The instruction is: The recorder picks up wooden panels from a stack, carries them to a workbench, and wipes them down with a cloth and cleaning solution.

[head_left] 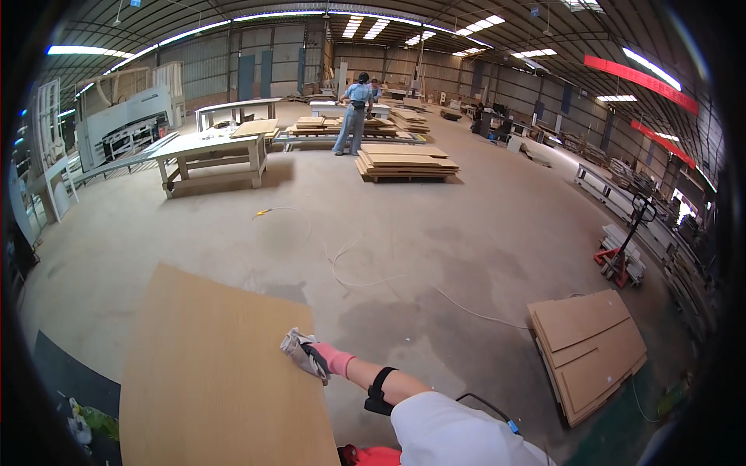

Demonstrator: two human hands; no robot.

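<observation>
A large light-wood panel (225,365) lies flat in front of me and runs off the lower edge of the view. My right hand (325,359), in a pink and dark glove, is closed on a crumpled whitish-grey rag (299,348). It presses the rag against the panel's surface close to the right edge. A black strap circles my right forearm, which reaches in from the lower right. My left hand does not show.
A stack of brown boards (583,342) lies to the right, near a red pallet truck (618,260). A thin pale hose (334,260) trails over the floor ahead. Farther off stand a white workbench (210,151), another board stack (404,161) and a person in blue (357,113).
</observation>
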